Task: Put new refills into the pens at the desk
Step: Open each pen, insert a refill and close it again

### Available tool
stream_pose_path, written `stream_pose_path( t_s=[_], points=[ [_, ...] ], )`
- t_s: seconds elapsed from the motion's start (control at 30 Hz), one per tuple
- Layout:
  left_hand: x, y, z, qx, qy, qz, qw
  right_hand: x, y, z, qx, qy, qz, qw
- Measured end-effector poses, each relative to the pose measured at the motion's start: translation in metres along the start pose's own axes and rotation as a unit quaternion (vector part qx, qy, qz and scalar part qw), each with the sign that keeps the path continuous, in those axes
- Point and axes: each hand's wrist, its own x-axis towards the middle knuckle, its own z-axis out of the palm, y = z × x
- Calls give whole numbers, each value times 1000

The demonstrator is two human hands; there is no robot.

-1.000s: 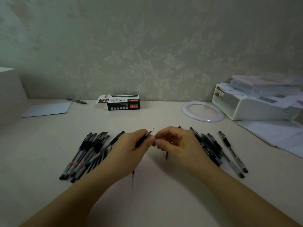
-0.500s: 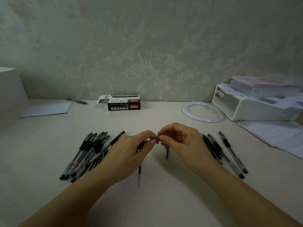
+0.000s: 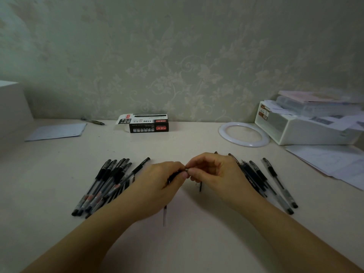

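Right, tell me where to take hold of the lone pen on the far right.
Pinch the rightmost pen at its black rubber sleeve near the far end, from above. It lies flat on the desk, apart from its neighbours, with room for fingers on either side.

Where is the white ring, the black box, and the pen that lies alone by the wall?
white ring (image 3: 222,134), head view, on its left rim.
black box (image 3: 149,127), head view, on its front face.
lone pen (image 3: 92,121), head view, on its barrel's middle.

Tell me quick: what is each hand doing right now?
Left hand: grips a pen, fingers curled round its barrel.
Right hand: pinches the pen's tip end; what it holds there is too small to tell.
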Motion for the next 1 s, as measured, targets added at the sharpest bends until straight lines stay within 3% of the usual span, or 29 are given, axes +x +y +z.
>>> stream_pose_path(
  t_s=[0.13, 0.3, 1.0],
  points=[
    [0, 4, 0, 5, -2, 13, 1000, 0, 1, -1, -28, 1, 14, 1000],
    [0, 7, 1, 34, 11, 31, 999, -3, 0, 0, -161, 3, -6, 987],
    [-1, 7, 1, 40, 13, 27, 999, -4, -2, -1, -155, -31, -1, 987]
  ],
)
